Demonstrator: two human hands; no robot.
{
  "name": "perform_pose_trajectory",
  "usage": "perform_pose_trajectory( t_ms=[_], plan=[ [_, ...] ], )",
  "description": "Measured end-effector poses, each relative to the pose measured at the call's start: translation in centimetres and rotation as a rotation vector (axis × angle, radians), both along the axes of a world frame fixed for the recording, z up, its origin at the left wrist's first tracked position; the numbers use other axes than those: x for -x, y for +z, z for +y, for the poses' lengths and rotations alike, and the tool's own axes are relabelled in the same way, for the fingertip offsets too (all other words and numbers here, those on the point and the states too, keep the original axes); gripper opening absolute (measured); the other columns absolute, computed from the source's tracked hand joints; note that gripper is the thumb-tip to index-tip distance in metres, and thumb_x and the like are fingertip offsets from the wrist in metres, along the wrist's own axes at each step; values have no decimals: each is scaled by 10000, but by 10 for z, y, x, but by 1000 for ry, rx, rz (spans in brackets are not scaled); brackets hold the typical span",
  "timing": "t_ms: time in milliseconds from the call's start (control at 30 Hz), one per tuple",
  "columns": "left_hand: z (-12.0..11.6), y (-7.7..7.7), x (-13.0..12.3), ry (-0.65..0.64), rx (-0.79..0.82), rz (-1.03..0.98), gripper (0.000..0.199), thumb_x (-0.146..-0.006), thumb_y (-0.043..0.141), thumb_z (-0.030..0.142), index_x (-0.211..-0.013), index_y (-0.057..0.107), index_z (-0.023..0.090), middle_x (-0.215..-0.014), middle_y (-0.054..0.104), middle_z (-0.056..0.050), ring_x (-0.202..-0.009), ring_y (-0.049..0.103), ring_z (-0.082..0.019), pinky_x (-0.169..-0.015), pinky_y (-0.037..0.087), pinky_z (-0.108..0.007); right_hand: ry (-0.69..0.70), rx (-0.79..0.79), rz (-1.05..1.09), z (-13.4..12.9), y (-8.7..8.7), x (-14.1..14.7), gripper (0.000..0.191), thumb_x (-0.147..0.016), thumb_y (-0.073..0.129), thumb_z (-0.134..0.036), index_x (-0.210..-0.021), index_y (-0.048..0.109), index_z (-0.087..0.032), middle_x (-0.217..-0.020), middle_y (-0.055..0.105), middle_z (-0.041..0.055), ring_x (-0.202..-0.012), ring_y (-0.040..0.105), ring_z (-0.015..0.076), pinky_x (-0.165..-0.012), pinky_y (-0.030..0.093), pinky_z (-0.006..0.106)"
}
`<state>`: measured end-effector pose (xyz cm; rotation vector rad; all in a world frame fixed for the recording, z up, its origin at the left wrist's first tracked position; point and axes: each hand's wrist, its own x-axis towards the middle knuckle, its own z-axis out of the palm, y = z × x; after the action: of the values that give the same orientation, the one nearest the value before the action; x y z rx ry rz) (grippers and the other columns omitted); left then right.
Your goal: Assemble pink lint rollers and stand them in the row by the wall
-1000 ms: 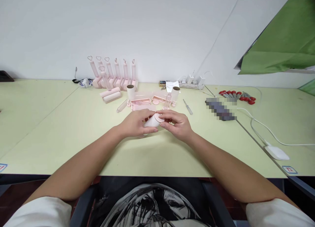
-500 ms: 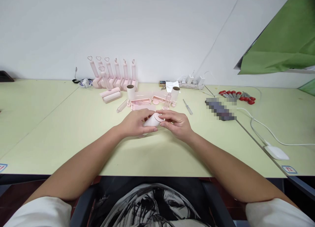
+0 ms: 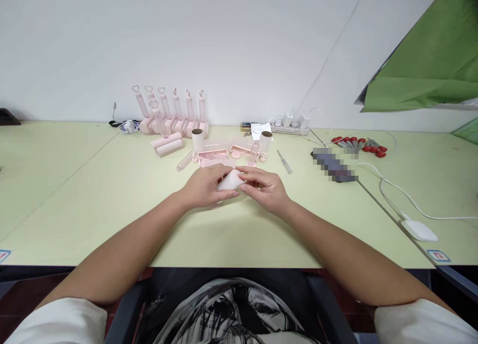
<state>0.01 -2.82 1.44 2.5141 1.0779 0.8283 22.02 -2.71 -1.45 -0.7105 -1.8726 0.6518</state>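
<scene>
A white roll with a pale pink end cap is tilted between both hands, just above the green tabletop. My left hand wraps round its body, thumb along the near side. At the capped end, my right hand has its fingertips and thumb pressed on the rim. Beyond the hands lie pink open casings, a clear pink handle standing upright, and two cardboard-cored rolls, one on the left and one on the right.
Several pink rollers with heart-loop handles stand at the back left. A pink roller head lies before them. A screwdriver, a blurred dark phone, red-capped items, a power strip and a white charger are to the right.
The roll's capped end has turned slightly, and my right fingers have shifted a little left with it. Otherwise both hands keep nearly the same place.
</scene>
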Motion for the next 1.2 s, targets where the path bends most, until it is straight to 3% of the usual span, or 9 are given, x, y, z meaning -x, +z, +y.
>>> perform_pose_trajectory(
  t_ms=[200,333,433,533,700,833,933,1033,1200],
  plan=[
    [-3,0,-6,97,38,-54,481,-800,661,589,-1077,666,196,-926,713,-38,-780,634,-174,-672,461,-281,16,-16,-19,-4,-2,6,269,-835,723,-350,-1081,742,-244,-1236,694,116,-917,717,214,-678,595,321],
    [-4,8,-5,231,81,-312,437,-773,706,520,-1057,652,192,-925,696,-28,-766,614,-153,-653,476,-262,0,95,50,-9,-3,11,567,-868,680,-391,-1394,497,-284,-1307,616,114,-780,690,145,-656,577,296],
    [2,11,1,393,91,-529,470,-777,693,467,-1149,604,193,-824,652,-3,-696,575,-140,-606,467,-257,-24,197,21,-12,-6,16,584,-872,664,-410,-1388,430,-267,-1199,642,94,-637,616,101,-562,522,259],
    [12,10,8,473,79,-659,395,-798,666,437,-1103,625,189,-806,629,1,-698,560,-135,-618,472,-256,-8,198,-239,-17,-9,23,438,-876,649,-372,-1268,520,-225,-1086,684,77,-577,576,99,-570,503,271],
    [21,7,10,452,213,-833,332,-799,670,456,-991,629,188,-780,608,6,-620,548,-111,-515,461,-226,118,-75,-761,-25,-10,39,472,-857,672,-393,-1301,590,-256,-1395,572,129,-998,655,260,-788,543,376],
    [19,10,6,444,313,-945,298,-774,702,419,-922,577,193,-681,569,37,-461,492,-70,-390,396,-191,162,-123,-948,-24,-11,46,317,-955,537,-344,-1240,646,-258,-1368,597,100,-1011,651,251,-834,532,386],
    [19,12,6,429,370,-984,319,-756,725,416,-897,543,196,-594,545,60,-388,469,-67,-326,337,-179,165,-102,-934,-20,-10,43,216,-956,528,-254,-1100,680,-200,-1169,676,99,-978,654,225,-839,526,355],
    [19,12,7,418,455,-1010,358,-757,733,442,-911,529,192,-539,535,68,-377,491,-80,-301,314,-168,172,-166,-790,-17,-7,33,165,-949,557,-282,-1020,662,-177,-997,706,97,-920,665,219,-799,542,348],
    [19,11,5,334,714,-1160,349,-763,752,406,-894,532,168,-643,612,29,-447,574,-82,-325,405,-160,-126,-408,-223,-17,10,13,104,-924,598,-277,-1008,621,-222,-1144,719,111,-1037,690,224,-885,563,384]
  ],
)
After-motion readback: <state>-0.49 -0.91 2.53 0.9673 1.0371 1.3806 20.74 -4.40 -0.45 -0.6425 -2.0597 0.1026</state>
